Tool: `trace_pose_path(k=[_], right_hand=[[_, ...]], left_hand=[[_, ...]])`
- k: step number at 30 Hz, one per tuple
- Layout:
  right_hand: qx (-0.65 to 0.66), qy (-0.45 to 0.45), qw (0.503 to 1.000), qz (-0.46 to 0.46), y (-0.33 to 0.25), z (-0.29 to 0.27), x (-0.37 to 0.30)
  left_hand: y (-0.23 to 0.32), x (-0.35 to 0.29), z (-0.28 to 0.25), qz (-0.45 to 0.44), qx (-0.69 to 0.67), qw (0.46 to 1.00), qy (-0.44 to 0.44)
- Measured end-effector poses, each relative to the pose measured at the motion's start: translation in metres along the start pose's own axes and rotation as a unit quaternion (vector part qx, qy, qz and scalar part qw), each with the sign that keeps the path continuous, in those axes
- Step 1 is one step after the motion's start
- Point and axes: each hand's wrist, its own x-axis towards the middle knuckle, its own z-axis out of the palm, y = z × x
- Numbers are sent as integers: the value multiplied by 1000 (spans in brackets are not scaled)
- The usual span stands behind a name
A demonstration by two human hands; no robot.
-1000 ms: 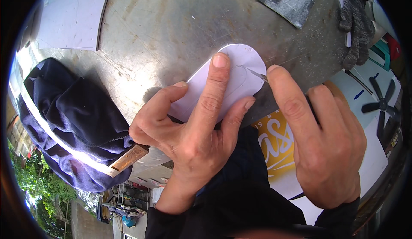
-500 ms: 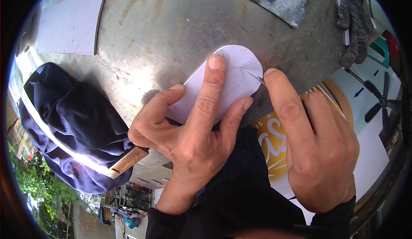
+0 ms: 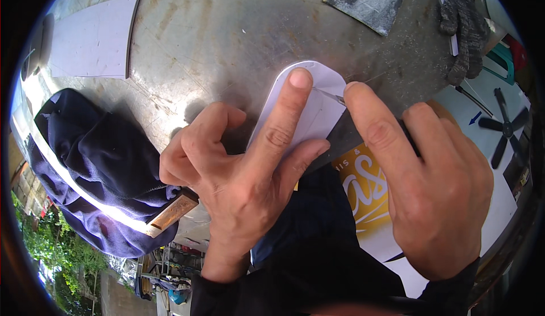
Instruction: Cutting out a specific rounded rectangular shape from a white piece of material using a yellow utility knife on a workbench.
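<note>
A white flat piece (image 3: 321, 117) with a rounded end lies on the metal table top. My left hand (image 3: 244, 171) holds it down, the index finger stretched across its face and the thumb at its near right edge. Its other fingers are curled to the left, off the piece. My right hand (image 3: 431, 185) is closed round a slim tool, mostly hidden in the fingers. Only its thin pointed metal blade (image 3: 330, 96) shows, with the tip on the white piece, right of the left index fingertip.
A white curved sheet (image 3: 91, 38) lies far left, above a dark blue cloth (image 3: 96, 140). A wooden bar (image 3: 173, 213) juts out by the cloth. At the far right are a dark dusty sheet (image 3: 369, 1), a grey knit glove (image 3: 465, 32) and a black fan blade (image 3: 507, 127).
The white piece has turned more upright under my left index finger. My left hand's other fingers have curled away from its left edge. The right hand has shifted slightly right.
</note>
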Motion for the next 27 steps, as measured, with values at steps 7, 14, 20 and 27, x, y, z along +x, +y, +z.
trace_pose_path(k=[7,14,20,27], right_hand=[[-18,34,999,-5,3,-6,-2],[-1,52,999,3,2,1,-5],[33,45,998,11,-6,11,-6],[17,23,997,76,-9,12,-15]], left_hand=[[5,8,-1,82,109,991,-8],[5,9,6,80,85,992,-56],[-1,4,9,61,79,994,-39],[3,9,10,75,71,994,-25]])
